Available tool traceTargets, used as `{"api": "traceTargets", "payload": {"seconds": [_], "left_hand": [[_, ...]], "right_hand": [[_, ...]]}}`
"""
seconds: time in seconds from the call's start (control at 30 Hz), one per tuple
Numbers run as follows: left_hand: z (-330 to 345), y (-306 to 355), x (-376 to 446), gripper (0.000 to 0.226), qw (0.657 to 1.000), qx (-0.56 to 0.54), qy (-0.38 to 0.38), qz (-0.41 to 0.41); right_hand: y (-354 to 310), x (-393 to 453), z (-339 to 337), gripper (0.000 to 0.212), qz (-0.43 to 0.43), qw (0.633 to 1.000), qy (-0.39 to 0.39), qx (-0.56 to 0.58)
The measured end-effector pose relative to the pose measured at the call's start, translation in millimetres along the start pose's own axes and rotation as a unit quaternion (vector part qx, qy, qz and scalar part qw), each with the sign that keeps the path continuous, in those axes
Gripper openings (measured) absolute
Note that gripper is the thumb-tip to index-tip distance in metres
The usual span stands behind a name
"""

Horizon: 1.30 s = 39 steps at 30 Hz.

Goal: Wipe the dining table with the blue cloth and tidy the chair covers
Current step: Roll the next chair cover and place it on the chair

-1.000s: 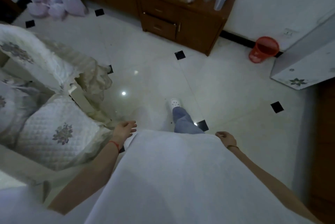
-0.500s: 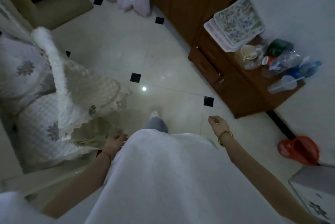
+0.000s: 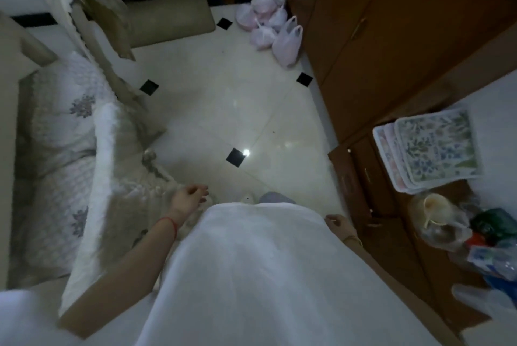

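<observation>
Both hands empty: left hand (image 3: 188,197) loosely curled beside the chair cover (image 3: 112,177), right hand (image 3: 338,224) relaxed. Pinch the cover's hem, pull evenly, smooth downward.

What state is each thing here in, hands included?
left hand: loosely curled, empty, beside the chair cover
right hand: loosely curled, empty
chair cover: draped over the chair back, rumpled
plastic bags: tied, on the floor
trays: stacked on the sideboard
sideboard drawers: closed
</observation>
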<state>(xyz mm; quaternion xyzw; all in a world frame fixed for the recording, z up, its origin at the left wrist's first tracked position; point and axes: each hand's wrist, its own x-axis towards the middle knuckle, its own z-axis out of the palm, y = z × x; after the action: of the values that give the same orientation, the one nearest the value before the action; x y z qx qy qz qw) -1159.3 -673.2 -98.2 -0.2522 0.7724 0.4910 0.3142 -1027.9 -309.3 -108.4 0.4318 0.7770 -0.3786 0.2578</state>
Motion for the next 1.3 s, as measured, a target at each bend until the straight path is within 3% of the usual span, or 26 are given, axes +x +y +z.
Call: {"api": "traceTargets", "payload": {"seconds": [0.23,0.37,0.47,0.6,0.7,0.87,0.97,1.1,1.3], "left_hand": [[-17.3,56.8,5.5,0.026,0.994,-0.001,0.094,0.053],[-27.9,72.3,-2.1,0.023,0.980,0.025,0.185,0.068],[-33.8,89.9,-22.2,0.022,0.957,0.009,0.280,0.080],[-45.6,102.4,-58.7,0.023,0.898,0.012,0.423,0.119],[-57.6,96.5,-84.2,0.027,0.858,0.013,0.505,0.092],[-80.6,54.3,-104.0,0.047,0.841,0.073,0.534,0.039],[-90.1,26.9,-109.6,0.056,0.856,0.056,0.515,-0.002],[-101.6,2.1,-110.8,0.061,0.880,0.036,0.474,0.011],[-108.0,-6.6,-107.3,0.068,0.884,0.000,0.468,0.009]], "right_hand": [[-183.8,77.0,-24.2,0.026,-0.193,0.977,-0.057,-0.077],[-305.0,99.4,-10.8,0.025,-0.341,0.917,-0.127,-0.165],[-384.6,95.9,15.1,0.027,-0.462,0.834,-0.182,-0.240],[-455.0,55.7,67.1,0.033,-0.626,0.676,-0.243,-0.304],[-480.1,6.5,108.6,0.039,-0.717,0.553,-0.291,-0.309],[-488.7,-64.8,179.6,0.054,-0.823,0.343,-0.339,-0.300],[-479.3,-90.2,217.3,0.059,-0.834,0.255,-0.369,-0.322],[-465.2,-104.8,249.0,0.057,-0.843,0.182,-0.371,-0.344],[-464.6,-104.9,256.9,0.054,-0.867,0.166,-0.349,-0.314]]}}
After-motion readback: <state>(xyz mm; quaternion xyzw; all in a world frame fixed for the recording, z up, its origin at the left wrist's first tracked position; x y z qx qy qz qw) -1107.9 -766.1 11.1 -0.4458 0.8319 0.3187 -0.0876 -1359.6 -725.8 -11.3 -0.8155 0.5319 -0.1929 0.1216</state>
